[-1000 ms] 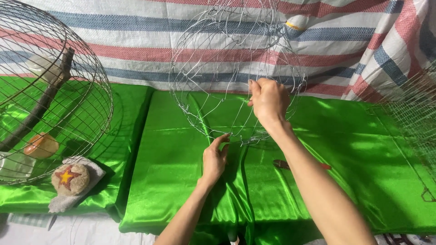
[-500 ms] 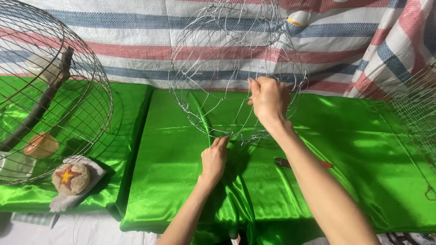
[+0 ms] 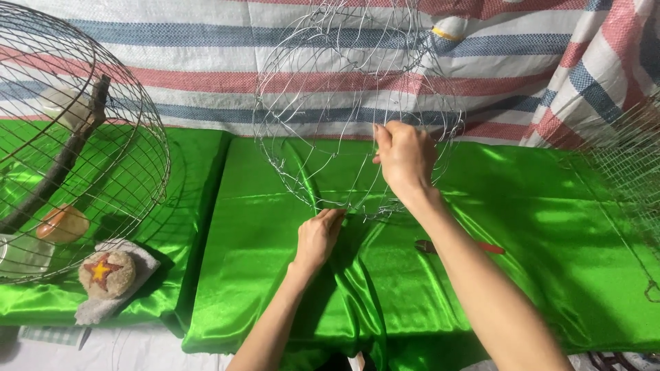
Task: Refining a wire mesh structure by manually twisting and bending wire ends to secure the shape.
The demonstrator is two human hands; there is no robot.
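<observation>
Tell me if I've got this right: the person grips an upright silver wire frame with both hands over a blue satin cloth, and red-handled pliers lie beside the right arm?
Not quite. The head view shows the satin cloth is bright green, not blue. The rest holds: the left hand and right hand grip the upright silver wire frame, and red-handled pliers lie beside the right arm.

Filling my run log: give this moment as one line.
left hand: pinching frame bottom | right hand: gripping wire frame mid-height | frame: upright on green cloth | pliers: lying beside right forearm

Green cloth (image 3: 550, 227) lies open right of the wire frame (image 3: 344, 124); pliers (image 3: 457, 246) and the domed cage (image 3: 75, 137) at left obstruct.
</observation>
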